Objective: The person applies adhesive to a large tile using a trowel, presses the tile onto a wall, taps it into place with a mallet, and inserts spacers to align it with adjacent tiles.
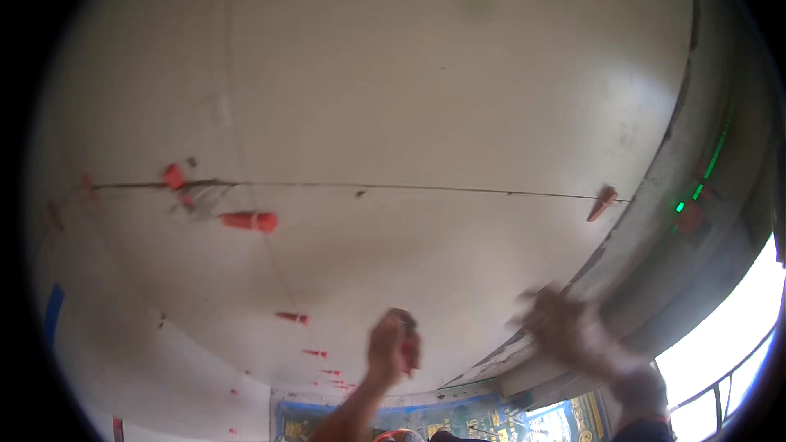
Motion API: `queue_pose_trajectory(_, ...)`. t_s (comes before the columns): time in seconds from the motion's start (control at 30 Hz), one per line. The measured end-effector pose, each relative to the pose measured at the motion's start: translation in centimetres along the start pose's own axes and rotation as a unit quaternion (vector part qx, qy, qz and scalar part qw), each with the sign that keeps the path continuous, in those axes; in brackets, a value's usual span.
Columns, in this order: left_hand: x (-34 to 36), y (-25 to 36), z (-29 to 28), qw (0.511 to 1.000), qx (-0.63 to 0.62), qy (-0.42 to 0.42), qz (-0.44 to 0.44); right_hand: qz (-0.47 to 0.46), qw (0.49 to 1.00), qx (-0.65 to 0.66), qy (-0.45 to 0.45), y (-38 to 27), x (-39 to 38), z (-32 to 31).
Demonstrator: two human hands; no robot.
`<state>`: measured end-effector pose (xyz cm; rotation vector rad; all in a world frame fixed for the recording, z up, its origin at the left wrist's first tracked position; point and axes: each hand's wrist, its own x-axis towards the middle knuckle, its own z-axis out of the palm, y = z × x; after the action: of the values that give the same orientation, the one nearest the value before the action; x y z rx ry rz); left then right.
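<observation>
My left hand [386,348] is raised at the lower middle, its fingers closed around a red plastic piece [410,349] that looks like a wedge, with something dark by its top. To the right, my right hand [565,323] is lifted in front of the wall, its fingers too smeared by motion to read. Before both hands spreads a pale, smooth panelled wall [393,98] with a thin dark joint across it. Red wedges sit along the joints: one wedge [250,221] at the left, a tilted one [603,203] at the right and several smaller ones lower down.
A rough grey edge strip [647,188] borders the panels on the right, with a green light line [714,155] beyond it. Bright window [720,352] with dark bars stands at lower right. Blue tape [53,315] marks the far left. A patterned, blue-edged sheet [467,417] lies at the bottom.
</observation>
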<state>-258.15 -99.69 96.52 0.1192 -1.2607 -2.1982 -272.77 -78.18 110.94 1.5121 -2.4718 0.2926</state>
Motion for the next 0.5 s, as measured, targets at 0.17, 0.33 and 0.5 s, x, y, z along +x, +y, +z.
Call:
queue_pose_trajectory(0.17, -6.3, -4.5, 0.7, 0.985, -0.058, 0.162, -0.013, -0.056, 0.936, 0.321, -0.129, -10.2, -2.6, 11.8)
queue_pose_trajectory(0.33, -10.9, -5.8, -3.8, 0.938, -0.137, 0.301, -0.101, -0.081, 0.895, 0.390, -0.203, -12.9, -3.5, 16.6)
queue_pose_trajectory(0.5, -12.0, -4.4, -4.8, 0.919, -0.240, 0.310, -0.053, -0.079, 0.882, 0.427, -0.182, -15.7, -3.3, 16.1)
